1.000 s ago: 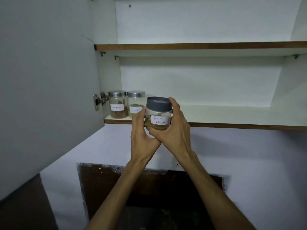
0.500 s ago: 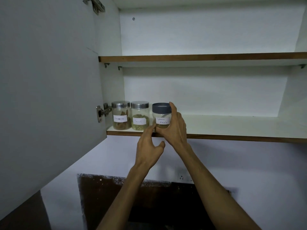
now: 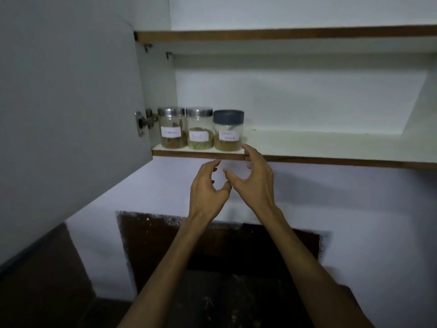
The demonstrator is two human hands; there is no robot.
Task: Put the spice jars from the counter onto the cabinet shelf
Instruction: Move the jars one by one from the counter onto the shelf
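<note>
The open cabinet door [image 3: 66, 95] is filling the left of the frame, its hinge [image 3: 144, 121] sitting just beside the leftmost jar. The lower cabinet shelf [image 3: 331, 147] is running across the middle of the frame, its brown front edge showing, with a long bare stretch lying open to the right of the jars; the upper shelf [image 3: 283, 35] is crossing the top of the frame above it. Three spice jars are standing upright in a row at the shelf's left end, close to the front edge, long axes vertical and paper labels facing the camera: the silver-lidded brown-spice jar [image 3: 171, 131], the silver-lidded green-spice jar [image 3: 199, 131] close beside it, and the grey-lidded masala jar [image 3: 228, 130] on the right. The right hand [image 3: 254, 178] is hovering below the shelf edge, fingers spread and loosely curved, holding nothing, its fingertip near the masala jar's base. The left hand [image 3: 208, 188] is hanging lower, fingers loosely curled, holding nothing.
</note>
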